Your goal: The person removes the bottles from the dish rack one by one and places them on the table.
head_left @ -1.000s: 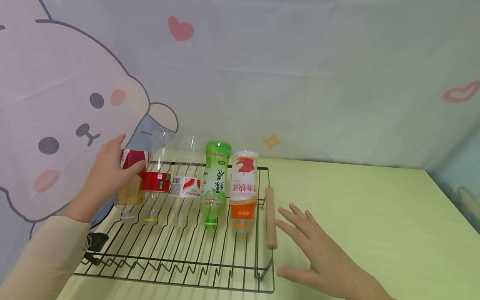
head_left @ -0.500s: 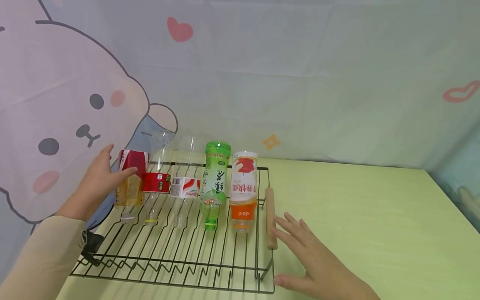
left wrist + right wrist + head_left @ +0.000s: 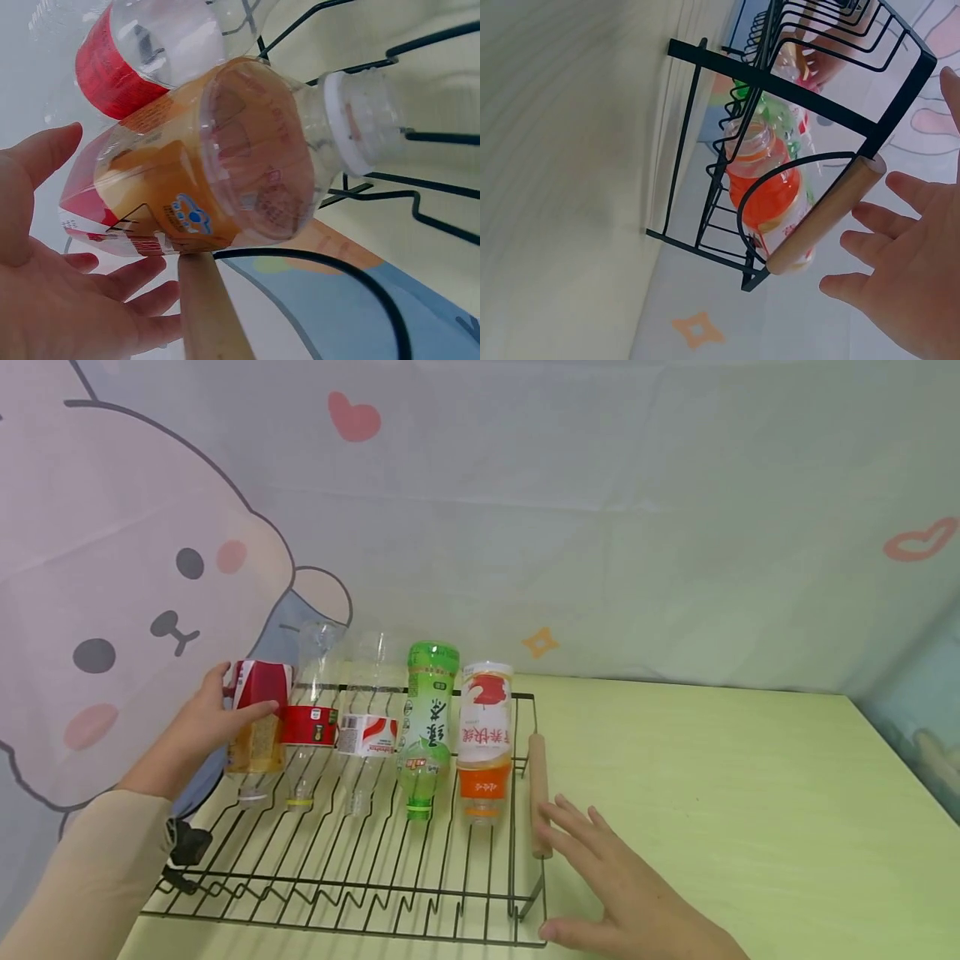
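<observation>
One pale-green table (image 3: 712,777) bears a black wire rack (image 3: 360,886) holding five clear or green plastic bottles (image 3: 367,735), necks near; a sideways nudge might roll them. The left hand (image 3: 202,724), fingers apart, flanks the leftmost; the right hand (image 3: 630,885), fingers also apart, obstructs the cylindrical wooden handle's (image 3: 538,789) right side.

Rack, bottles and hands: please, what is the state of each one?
Rack: standing, loaded
Amber bottle: on rack, uncapped
Red-label bottle: on rack, seemingly empty
White-label bottle: on rack, seemingly empty
Green bottle: on rack, cap unclear
Orange-white bottle: on rack, uncapped
Left hand: relaxed, empty
Right hand: spread, empty
</observation>
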